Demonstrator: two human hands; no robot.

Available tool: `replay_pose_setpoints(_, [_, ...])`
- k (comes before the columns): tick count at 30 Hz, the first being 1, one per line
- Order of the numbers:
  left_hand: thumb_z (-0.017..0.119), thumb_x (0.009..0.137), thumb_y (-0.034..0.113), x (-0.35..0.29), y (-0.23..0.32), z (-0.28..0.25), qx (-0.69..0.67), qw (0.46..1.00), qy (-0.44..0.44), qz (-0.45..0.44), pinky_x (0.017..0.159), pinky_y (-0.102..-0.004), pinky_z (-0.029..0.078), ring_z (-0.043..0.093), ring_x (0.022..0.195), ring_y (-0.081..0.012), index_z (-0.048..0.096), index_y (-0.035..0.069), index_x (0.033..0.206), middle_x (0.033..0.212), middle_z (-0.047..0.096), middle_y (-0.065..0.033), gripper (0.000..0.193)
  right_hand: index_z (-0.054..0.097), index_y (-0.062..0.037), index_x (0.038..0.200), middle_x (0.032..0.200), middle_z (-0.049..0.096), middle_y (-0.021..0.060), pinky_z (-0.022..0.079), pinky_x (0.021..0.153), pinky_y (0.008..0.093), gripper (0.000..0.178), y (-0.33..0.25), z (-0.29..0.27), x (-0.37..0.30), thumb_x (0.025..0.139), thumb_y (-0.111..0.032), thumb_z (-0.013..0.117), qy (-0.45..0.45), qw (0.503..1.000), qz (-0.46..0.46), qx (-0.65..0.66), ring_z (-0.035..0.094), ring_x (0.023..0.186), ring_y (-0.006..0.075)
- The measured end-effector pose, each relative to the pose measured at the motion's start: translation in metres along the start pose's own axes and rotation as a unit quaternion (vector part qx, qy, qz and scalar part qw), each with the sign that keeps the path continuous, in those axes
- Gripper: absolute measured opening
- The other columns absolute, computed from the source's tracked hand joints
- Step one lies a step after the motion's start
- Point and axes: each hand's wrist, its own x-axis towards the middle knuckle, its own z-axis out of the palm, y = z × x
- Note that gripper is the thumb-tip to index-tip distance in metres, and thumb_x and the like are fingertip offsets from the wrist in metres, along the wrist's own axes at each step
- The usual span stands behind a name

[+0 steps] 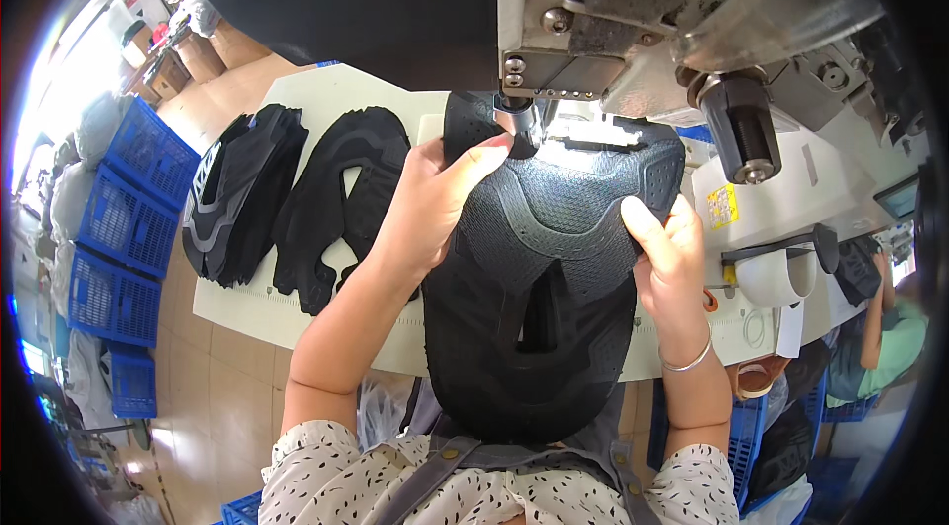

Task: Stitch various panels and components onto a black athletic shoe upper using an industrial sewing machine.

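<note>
A black shoe upper (547,206) lies under the lit needle area of a sewing machine (593,60). Its surface is textured, with a curved band across it, and a darker black part with a slot (484,367) hangs over the table's front edge towards my lap. My left hand (440,194) grips the upper's left side, the thumb stretched close to the presser foot (517,118) and the fingers partly hidden. On the right edge my right hand (667,248) pinches the upper, thumb on top. Parts of both hands' fingers are out of sight beneath the material.
Left on the pale table (247,306) lie a stack of shoe uppers (242,194) and loose black cut pieces (346,189). Blue crates (119,238) line the floor at far left. A white cylinder (771,278) and orange-handled scissors (710,301) sit right. Another person (880,347) works far right.
</note>
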Motion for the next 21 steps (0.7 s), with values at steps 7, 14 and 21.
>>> replay_pose_setpoints(7, [0.052, 0.085, 0.008, -0.019, -0.002, 0.011, -0.043, 0.999, 0.020, -0.017, 0.066, -0.0228, 0.050, 0.061, 0.073, -0.0109, 0.057, -0.003, 0.100, 0.087, 0.063, -0.0066, 0.020, 0.056, 0.0034, 0.093, 0.077, 0.062, 0.0081, 0.047, 0.042, 0.0220, 0.016, -0.007, 0.005, -0.009, 0.084, -0.010, 0.057, -0.026, 0.997, 0.065, -0.028, 0.058, 0.055, 0.0114])
replay_pose_setpoints(14, [0.057, 0.086, 0.019, -0.043, -0.004, 0.008, 0.068, 0.995, 0.051, -0.058, 0.037, -0.0183, 0.035, 0.047, 0.041, -0.0069, 0.058, 0.002, 0.080, 0.058, 0.057, -0.0029, 0.019, 0.058, 0.0031, 0.082, 0.068, 0.061, 0.0079, 0.048, 0.042, 0.0233, 0.012, -0.006, 0.005, -0.016, 0.082, -0.009, 0.060, -0.051, 0.993, 0.109, -0.015, 0.056, 0.045, 0.0142])
replay_pose_setpoints(21, [0.057, 0.086, 0.021, -0.060, -0.013, 0.001, 0.102, 0.991, -0.034, -0.083, 0.046, -0.0184, 0.041, 0.054, 0.053, -0.0068, 0.060, 0.000, 0.086, 0.070, 0.061, -0.0030, 0.021, 0.058, 0.0033, 0.084, 0.070, 0.061, 0.0074, 0.049, 0.045, 0.0231, 0.012, -0.006, 0.012, -0.022, 0.082, -0.009, 0.060, -0.074, 0.988, 0.130, -0.041, 0.060, 0.052, 0.0138])
